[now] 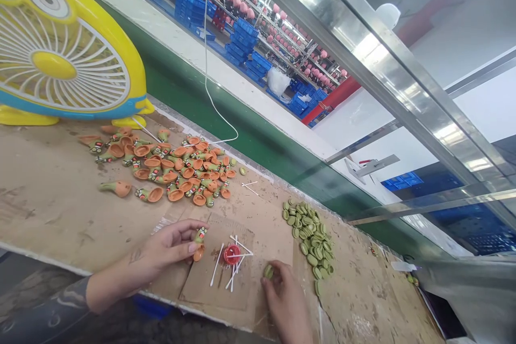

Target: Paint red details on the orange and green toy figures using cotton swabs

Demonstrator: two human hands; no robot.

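Note:
My left hand [167, 250] pinches a small orange and green toy piece [199, 244] just above the brown cardboard work surface [48, 193]. My right hand [284, 301] rests near the front edge, its fingers closed on a small green disc [268, 271]. Between the hands sits a small red cap [231, 254] with several white swab sticks [237, 258] lying across and around it. A pile of orange and green toy pieces [173, 166] lies further back on the left. A heap of green discs [312, 236] lies to the right, beyond my right hand.
A yellow and blue desk fan [60, 54] stands at the back left, with a white cable [209, 80] running behind the bench. A green conveyor belt [250, 134] runs along the far edge. Blue crates and racks of pink items [250, 27] fill the background.

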